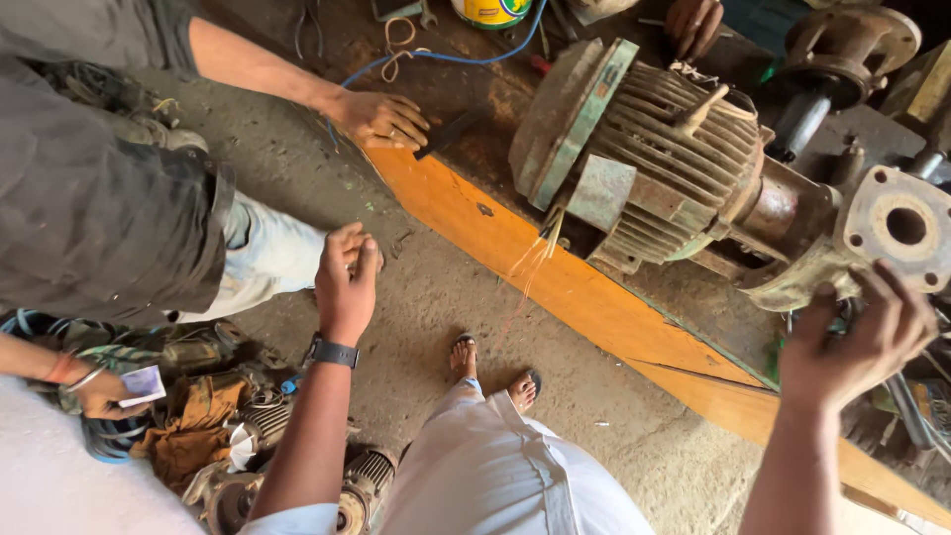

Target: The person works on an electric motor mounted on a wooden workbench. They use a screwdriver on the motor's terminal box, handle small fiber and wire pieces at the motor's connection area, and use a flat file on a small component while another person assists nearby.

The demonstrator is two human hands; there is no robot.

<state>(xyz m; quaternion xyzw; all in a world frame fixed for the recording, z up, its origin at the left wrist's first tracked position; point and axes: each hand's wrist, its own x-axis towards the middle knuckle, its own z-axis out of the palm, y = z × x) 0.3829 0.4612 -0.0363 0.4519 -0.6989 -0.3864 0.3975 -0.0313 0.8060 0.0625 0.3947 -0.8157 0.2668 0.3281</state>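
The wearer's white trousers (495,466) and sandalled feet (490,372) fill the bottom of the view, standing on the concrete floor (426,297) just short of the workbench (555,282), whose orange edge runs slantwise across the picture; on that bench lies the big ribbed motor (664,163), rusty and green, with its pump (872,238) flanged on the end farthest from the feet. The right hand (857,337) is spread, fingers parted, gripping the underside of the pump casing below the round flange; it holds the casing rather than closing into a fist. The left hand (347,272), with a dark watch (332,352) on its wrist, hangs over the floor well apart from the motor, fingers curled loosely inward and holding nothing that can be seen. Another person's hand (381,119) rests flat on the bench on the far side of the motor's fan end, beside a dark flat tool (451,131) and a blue wire (446,57); a further hand (693,22) shows beyond the motor. Well away from the motor, near the left wrist, a pile of small old motors (267,436) and rags lies on the floor, where someone's hand (104,394) holds a slip of paper (144,384).
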